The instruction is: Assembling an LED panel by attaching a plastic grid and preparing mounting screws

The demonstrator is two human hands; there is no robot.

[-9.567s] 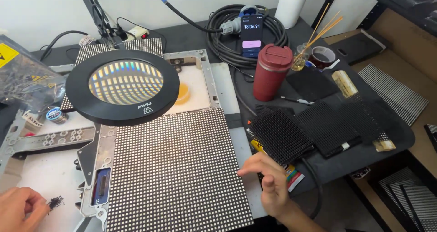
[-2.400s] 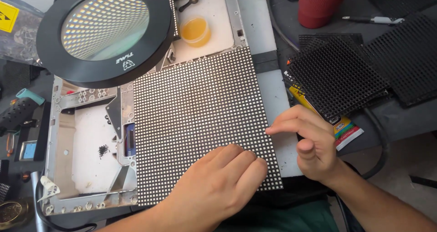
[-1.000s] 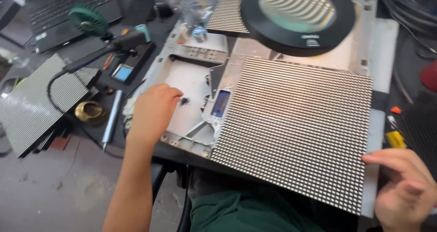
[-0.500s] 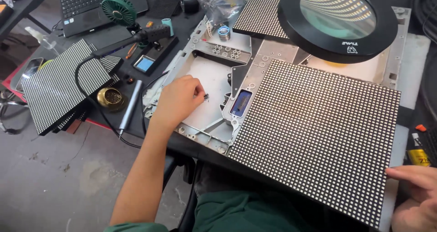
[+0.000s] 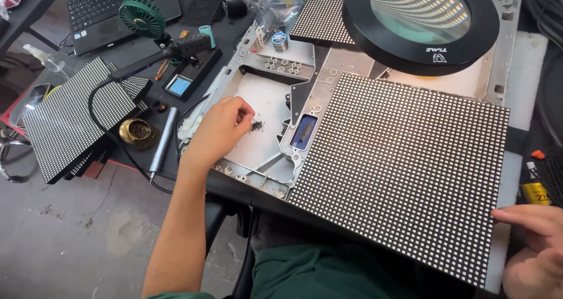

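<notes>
A large black LED matrix panel (image 5: 404, 170) lies on a grey metal frame (image 5: 261, 105). My left hand (image 5: 220, 129) rests inside the open left bay of the frame, fingers pinched together beside a small heap of dark screws (image 5: 256, 125). Whether a screw sits between the fingertips cannot be told. My right hand (image 5: 536, 249) is at the panel's lower right corner, fingers loosely spread, touching its edge.
A round black magnifier lamp (image 5: 421, 20) hangs over the frame's far side. More LED panels (image 5: 76, 120) are stacked at the left, next to a brass wool holder (image 5: 137, 132), a soldering station (image 5: 187, 76), a green fan (image 5: 142, 17) and a laptop (image 5: 111, 3).
The view has shifted slightly. My left hand has stayed in the frame's left bay and its fingers have closed over the screws. My right hand has slid a little along the panel's right corner.
</notes>
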